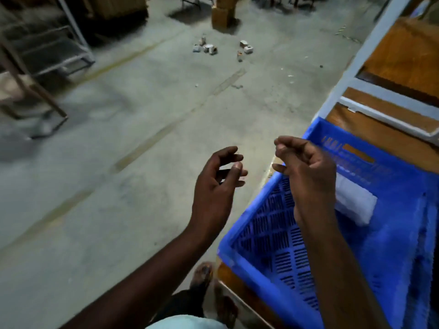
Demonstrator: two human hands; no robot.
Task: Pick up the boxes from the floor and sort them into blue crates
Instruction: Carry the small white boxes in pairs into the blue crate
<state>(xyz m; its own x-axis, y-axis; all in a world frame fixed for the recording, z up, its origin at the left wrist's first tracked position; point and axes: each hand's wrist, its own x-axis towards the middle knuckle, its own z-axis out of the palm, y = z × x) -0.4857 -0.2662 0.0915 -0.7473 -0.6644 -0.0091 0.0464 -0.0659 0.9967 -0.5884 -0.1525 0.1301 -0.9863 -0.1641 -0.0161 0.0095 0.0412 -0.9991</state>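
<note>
The floor [118, 186] is grey concrete with faint yellow lines, in a dim storeroom. The blue crate [244, 218] stands on a wooden shelf [380, 129] of a pale metal rack [356, 58]. Orange print [356, 151] on the crate's far wall is too blurred to read. One white box [354, 203] lies inside the crate; the other small boxes [209, 47] lie on the floor, well apart from it. The left hand [218, 184] is beside the crate and the right hand [306, 167] is above its rim. Both have loosely curled fingers, apart, holding nothing.
</note>
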